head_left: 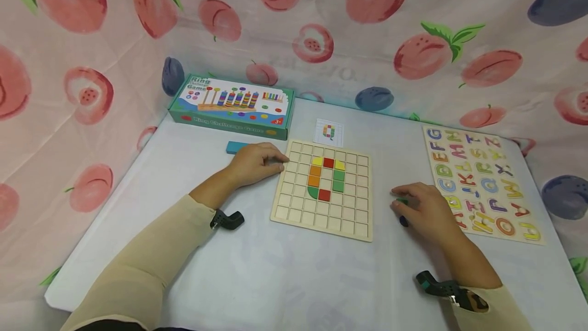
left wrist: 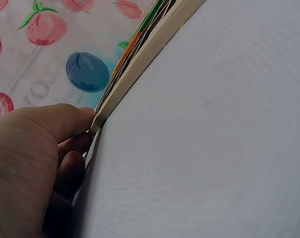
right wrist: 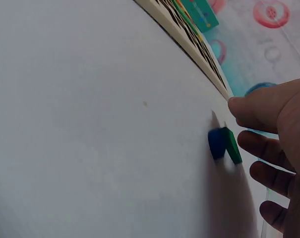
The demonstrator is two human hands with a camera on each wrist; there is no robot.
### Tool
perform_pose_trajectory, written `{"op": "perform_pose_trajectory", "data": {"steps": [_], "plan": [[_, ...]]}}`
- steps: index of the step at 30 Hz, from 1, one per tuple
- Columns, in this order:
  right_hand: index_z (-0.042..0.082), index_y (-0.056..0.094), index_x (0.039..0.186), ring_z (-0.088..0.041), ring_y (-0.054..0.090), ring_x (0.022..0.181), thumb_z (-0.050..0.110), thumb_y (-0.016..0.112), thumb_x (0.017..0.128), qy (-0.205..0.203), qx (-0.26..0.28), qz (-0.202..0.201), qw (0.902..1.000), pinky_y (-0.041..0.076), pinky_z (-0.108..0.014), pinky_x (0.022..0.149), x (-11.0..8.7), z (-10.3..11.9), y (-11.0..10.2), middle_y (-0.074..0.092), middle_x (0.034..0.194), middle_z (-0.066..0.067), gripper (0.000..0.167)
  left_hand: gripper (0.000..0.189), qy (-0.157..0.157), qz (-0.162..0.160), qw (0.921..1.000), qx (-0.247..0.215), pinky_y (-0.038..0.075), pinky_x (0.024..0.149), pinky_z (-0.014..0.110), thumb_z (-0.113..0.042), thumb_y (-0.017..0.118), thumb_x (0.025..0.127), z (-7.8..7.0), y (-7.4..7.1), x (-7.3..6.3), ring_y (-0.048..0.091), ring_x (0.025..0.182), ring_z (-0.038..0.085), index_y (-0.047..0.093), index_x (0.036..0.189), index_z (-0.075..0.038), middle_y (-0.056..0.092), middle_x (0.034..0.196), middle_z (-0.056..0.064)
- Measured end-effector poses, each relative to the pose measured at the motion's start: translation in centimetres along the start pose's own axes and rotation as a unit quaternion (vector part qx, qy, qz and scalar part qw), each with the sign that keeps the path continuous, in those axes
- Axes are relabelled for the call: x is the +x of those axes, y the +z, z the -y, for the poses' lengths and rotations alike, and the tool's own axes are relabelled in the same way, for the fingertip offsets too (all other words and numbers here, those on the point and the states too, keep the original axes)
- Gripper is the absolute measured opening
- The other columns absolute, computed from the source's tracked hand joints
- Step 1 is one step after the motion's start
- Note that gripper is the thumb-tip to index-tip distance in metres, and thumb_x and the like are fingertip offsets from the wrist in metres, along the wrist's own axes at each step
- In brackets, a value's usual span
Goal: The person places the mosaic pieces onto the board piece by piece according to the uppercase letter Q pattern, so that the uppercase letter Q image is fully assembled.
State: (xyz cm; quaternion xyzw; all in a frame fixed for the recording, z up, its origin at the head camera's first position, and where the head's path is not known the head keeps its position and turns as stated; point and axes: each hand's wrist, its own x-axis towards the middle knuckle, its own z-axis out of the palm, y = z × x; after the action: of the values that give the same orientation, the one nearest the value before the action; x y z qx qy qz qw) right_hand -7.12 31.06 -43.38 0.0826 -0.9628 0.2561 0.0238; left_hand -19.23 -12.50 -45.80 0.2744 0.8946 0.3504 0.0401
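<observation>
A wooden grid board (head_left: 321,218) lies mid-table, bearing a ring of yellow, red, orange and green tiles (head_left: 323,195). At its left edge, my left hand (head_left: 254,163) holds the rim between thumb and fingers; the left wrist view shows the thumb (left wrist: 75,119) at the board's corner. To the right of the board, my right hand (head_left: 427,213) hovers with parted, slightly bent fingers. Just by its fingertips, a green piece (right wrist: 231,145) and a dark blue piece (right wrist: 216,144) sit on the table, with nothing held between finger and thumb.
Behind the board lies a small card (head_left: 328,133) picturing a similar coloured ring with a green tail. A Ring Challenge Game box (head_left: 231,106) stands back left, a blue block (head_left: 235,147) before it. An alphabet puzzle board (head_left: 482,183) lies on the right.
</observation>
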Motion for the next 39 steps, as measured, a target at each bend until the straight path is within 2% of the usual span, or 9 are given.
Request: {"op": "perform_pose_trajectory", "data": {"steps": [5, 9, 14, 19, 22, 29, 39], "plan": [[0.006, 0.076, 0.118, -0.042, 0.059, 0.121, 0.014, 0.081, 0.094, 0.002, -0.002, 0.009, 1.0000, 0.042, -0.063, 0.101, -0.4, -0.9, -0.5, 0.072, 0.121, -0.017, 0.026, 0.020, 0.000, -0.001, 1.0000, -0.004, 0.044, 0.068, 0.032, -0.026, 0.081, 0.098, 0.0, 0.1, 0.1, 0.055, 0.075, 0.013, 0.084, 0.117, -0.022, 0.075, 0.114, -0.008], [0.007, 0.076, 0.114, -0.042, 0.060, 0.119, 0.012, 0.082, 0.093, -0.001, -0.007, 0.009, 0.9999, 0.043, -0.062, 0.098, -0.7, -1.5, -0.7, 0.072, 0.119, -0.017, 0.023, 0.020, -0.004, 0.000, 1.0000, -0.006, 0.044, 0.069, 0.032, -0.027, 0.081, 0.098, 0.0, 0.1, 0.1, 0.055, 0.077, 0.013, 0.084, 0.117, -0.022, 0.075, 0.114, -0.008], [0.008, 0.076, 0.106, -0.038, 0.062, 0.111, 0.011, 0.082, 0.093, 0.001, -0.002, 0.004, 1.0000, 0.044, -0.055, 0.092, -0.7, -1.8, -0.5, 0.073, 0.113, -0.015, 0.015, 0.020, -0.006, 0.001, 1.0000, -0.003, 0.045, 0.069, 0.032, -0.026, 0.081, 0.098, -0.1, 0.1, 0.1, 0.056, 0.076, 0.013, 0.084, 0.117, -0.021, 0.075, 0.115, -0.008], [0.010, 0.075, 0.105, -0.032, 0.064, 0.103, 0.009, 0.084, 0.091, 0.000, -0.004, -0.001, 1.0000, 0.047, -0.048, 0.086, -0.5, -1.9, -0.4, 0.075, 0.108, -0.011, 0.016, 0.020, -0.004, 0.001, 1.0000, -0.002, 0.045, 0.068, 0.031, -0.026, 0.080, 0.098, -0.1, 0.0, 0.1, 0.055, 0.075, 0.013, 0.084, 0.117, -0.021, 0.075, 0.115, -0.007], [0.011, 0.076, 0.106, -0.029, 0.065, 0.099, 0.008, 0.083, 0.092, 0.010, 0.004, 0.005, 0.9999, 0.048, -0.045, 0.084, -0.4, -1.9, -0.4, 0.075, 0.106, -0.009, 0.016, 0.020, -0.005, 0.003, 1.0000, -0.003, 0.045, 0.069, 0.032, -0.026, 0.080, 0.098, -0.1, 0.0, 0.1, 0.056, 0.076, 0.014, 0.084, 0.117, -0.021, 0.075, 0.115, -0.007], [0.014, 0.076, 0.105, -0.021, 0.061, 0.088, 0.012, 0.083, 0.095, 0.048, 0.031, 0.015, 0.9983, 0.047, -0.027, 0.075, -0.2, -1.4, -0.6, 0.073, 0.094, 0.000, 0.012, 0.019, -0.003, 0.003, 1.0000, -0.004, 0.045, 0.069, 0.032, -0.026, 0.081, 0.098, 0.0, 0.0, 0.1, 0.056, 0.076, 0.013, 0.084, 0.117, -0.022, 0.075, 0.115, -0.008], [0.015, 0.079, 0.105, -0.021, 0.061, 0.085, 0.013, 0.078, 0.099, 0.048, 0.059, 0.048, 0.9959, 0.050, -0.026, 0.072, 0.6, -0.4, -0.4, 0.074, 0.093, 0.002, 0.006, 0.019, -0.001, 0.000, 1.0000, -0.006, 0.045, 0.069, 0.032, -0.026, 0.081, 0.098, 0.2, 0.1, 0.1, 0.056, 0.076, 0.013, 0.084, 0.116, -0.022, 0.075, 0.114, -0.009]]}}
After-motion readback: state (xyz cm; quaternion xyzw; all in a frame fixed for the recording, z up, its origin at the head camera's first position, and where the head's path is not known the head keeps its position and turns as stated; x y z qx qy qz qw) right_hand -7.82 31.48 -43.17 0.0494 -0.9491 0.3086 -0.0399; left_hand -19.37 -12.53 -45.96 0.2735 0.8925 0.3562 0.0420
